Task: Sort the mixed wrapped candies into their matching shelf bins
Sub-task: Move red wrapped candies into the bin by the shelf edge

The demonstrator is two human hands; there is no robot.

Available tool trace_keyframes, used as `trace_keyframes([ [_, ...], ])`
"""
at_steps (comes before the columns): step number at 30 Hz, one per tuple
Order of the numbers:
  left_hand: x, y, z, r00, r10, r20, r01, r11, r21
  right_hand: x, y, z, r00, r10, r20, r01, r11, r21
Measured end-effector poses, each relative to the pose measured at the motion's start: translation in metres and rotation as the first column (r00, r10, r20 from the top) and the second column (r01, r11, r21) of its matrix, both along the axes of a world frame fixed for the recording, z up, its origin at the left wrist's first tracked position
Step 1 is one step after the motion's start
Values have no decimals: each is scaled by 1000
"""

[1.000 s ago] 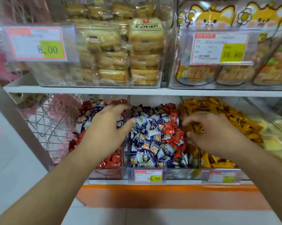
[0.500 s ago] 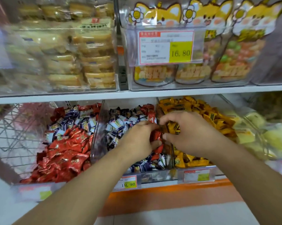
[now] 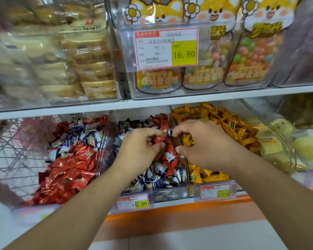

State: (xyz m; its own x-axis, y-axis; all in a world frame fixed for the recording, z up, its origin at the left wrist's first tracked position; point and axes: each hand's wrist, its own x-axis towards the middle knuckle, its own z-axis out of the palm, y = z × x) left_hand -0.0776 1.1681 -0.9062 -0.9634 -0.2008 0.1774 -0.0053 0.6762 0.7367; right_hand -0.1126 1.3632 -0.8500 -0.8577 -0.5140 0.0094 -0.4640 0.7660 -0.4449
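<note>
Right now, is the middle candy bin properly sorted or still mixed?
Still mixed. The middle bin holds blue-and-white candies with red candies among them; the left hand pinches one red candy.

Two hands [image 3: 172, 147], three candy bins [image 3: 181, 193], three price tags [image 3: 184, 47].

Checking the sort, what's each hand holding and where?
Left hand pinches a red wrapped candy by its body; right hand: cannot tell.

Left hand [image 3: 139, 150] pinching red candy [image 3: 159, 139], right hand [image 3: 204, 143] curled over middle bin [image 3: 105, 152]
</note>
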Motion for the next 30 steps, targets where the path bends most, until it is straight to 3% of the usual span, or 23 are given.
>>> trace_keyframes([
  [6,24,-17,13,999,-39,17,31,940,340,4,-6,-1,1000,6,-28,-5,1000,14],
  [10,49,-33,29,999,-44,0,40,911,410,6,-10,-1,999,4,-52,-2,999,39],
  [14,71,-64,45,994,103,-41,-88,956,280,8,-15,-4,996,18,-89,-12,997,71],
  [17,81,-95,49,964,252,-84,-251,968,27,6,-18,-7,993,27,-117,-16,995,95],
  [20,86,-112,48,953,291,-88,-304,927,-221,4,-17,-7,992,28,-121,-17,996,93],
  [23,84,-112,46,970,234,-72,-244,909,-337,2,-16,-8,992,32,-122,-21,996,92],
  [30,63,-64,37,993,-101,-61,68,913,-402,1,-17,-7,994,-2,-113,13,996,93],
])
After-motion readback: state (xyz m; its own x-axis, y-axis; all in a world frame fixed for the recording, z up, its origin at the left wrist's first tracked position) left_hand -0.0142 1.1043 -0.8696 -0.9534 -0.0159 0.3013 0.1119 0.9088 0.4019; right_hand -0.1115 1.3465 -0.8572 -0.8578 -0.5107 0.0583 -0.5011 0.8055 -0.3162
